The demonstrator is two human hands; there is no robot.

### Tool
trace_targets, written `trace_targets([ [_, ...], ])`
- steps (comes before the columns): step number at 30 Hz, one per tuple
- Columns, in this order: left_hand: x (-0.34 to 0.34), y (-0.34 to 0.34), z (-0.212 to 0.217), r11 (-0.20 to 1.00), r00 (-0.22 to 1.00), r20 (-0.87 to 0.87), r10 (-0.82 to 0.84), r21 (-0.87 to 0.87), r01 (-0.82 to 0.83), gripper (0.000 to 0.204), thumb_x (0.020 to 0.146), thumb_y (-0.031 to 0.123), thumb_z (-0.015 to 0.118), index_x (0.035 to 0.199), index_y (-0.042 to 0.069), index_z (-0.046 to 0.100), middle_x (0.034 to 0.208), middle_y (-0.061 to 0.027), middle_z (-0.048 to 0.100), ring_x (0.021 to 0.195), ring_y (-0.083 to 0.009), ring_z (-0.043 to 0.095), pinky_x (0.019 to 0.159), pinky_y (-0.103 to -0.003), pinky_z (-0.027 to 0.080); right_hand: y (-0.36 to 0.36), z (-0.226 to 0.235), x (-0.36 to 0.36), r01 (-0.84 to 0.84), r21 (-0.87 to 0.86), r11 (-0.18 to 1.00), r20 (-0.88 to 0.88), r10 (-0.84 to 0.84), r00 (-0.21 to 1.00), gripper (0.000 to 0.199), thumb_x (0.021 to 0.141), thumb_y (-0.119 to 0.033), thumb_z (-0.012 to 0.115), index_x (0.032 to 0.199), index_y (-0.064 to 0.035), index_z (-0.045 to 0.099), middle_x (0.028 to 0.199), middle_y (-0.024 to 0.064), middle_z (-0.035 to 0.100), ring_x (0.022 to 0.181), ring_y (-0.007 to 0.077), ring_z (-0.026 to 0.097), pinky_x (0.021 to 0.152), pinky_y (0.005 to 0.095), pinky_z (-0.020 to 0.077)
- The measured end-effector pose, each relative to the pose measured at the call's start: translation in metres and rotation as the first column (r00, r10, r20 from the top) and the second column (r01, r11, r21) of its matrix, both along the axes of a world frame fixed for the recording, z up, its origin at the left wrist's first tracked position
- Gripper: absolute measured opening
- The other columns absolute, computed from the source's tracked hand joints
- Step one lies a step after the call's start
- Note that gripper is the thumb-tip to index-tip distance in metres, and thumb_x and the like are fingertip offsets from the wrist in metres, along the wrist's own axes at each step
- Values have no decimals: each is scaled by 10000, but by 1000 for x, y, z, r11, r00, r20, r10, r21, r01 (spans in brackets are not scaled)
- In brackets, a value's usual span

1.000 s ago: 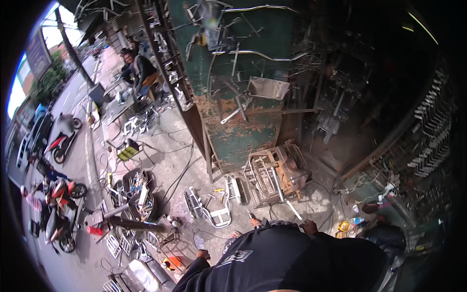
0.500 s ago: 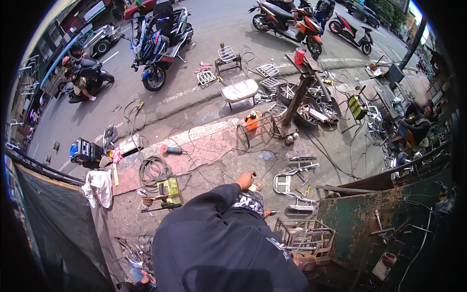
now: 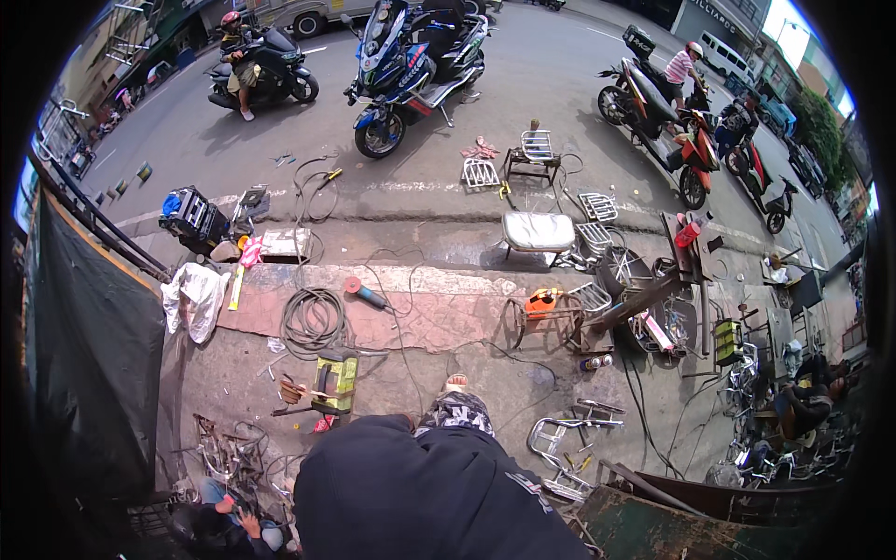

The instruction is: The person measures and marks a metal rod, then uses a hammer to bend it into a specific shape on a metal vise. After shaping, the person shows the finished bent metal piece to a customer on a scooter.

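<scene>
Both hands: out of sight, so the fingers' spread and hold cannot be told | Silvery tubular frame [image 3: 536, 437]: lies on the pavement [image 3: 401, 375], right of the foot [image 3: 456, 382] | Yellow-green handled box [image 3: 345, 378]: left of the foot | Angle grinder [image 3: 367, 294]: near the pavement's street edge, beside coiled cable [image 3: 291, 327]

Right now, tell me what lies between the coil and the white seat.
In the head view, a grinder lies between the coil and the white seat; past it, a thin cord and pink pavement.
</scene>
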State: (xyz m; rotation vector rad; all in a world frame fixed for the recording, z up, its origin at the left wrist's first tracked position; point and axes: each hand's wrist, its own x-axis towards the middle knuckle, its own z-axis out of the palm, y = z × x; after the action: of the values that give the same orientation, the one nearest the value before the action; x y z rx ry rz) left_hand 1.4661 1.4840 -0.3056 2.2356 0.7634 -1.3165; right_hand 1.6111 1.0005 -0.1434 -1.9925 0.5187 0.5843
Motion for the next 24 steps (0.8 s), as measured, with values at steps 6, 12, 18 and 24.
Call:
trace_targets([
  [6, 125, 151, 46, 804, 765, 435, 475, 137, -578, 296, 846, 148, 661, 1072, -6, 774, 1097, -215, 757, 1085, -314, 730, 912, -427, 582, 104, 34, 107, -78, -36, 996, 9, 78, 997, 447, 996, -444, 667, 890, -13, 609, 701, 30, 526, 677, 142, 474, 592, 356, 407],
  [12, 199, 307, 135, 702, 349, 763, 545, -187, -687, 259, 919, 188, 608, 1115, 83, 740, 1004, -228, 741, 978, -368, 717, 827, -439, 570, 243, 60, 285, -297, -37, 954, 316, 293, 902, 398, 1022, -420, 651, 855, -93, 497, 663, -17, 463, 532, 93, 437, 491, 292, 374],
  [18, 188, 325, 104, 663, 369, 684, 629, -225, -714, 294, 939, 261, 618, 1118, 53, 722, 966, -212, 753, 916, -317, 748, 828, -402, 577, 383, 32, 434, -532, -189, 826, 191, 562, 805, 413, 932, -380, 714, 1002, 23, 658, 836, 81, 646, 805, 219, 619, 718, 365, 472],
  [24, 114, 338, 35, 585, 592, -5, 806, -154, -796, 323, 964, 284, 562, 1043, 38, 756, 888, -177, 750, 784, -310, 737, 731, -417, 592, 495, -91, 480, -590, -648, 482, -221, 622, 751, 623, 971, -511, 566, 1208, 46, 710, 1209, 342, 675, 1228, 472, 617, 1053, 481, 475],
])
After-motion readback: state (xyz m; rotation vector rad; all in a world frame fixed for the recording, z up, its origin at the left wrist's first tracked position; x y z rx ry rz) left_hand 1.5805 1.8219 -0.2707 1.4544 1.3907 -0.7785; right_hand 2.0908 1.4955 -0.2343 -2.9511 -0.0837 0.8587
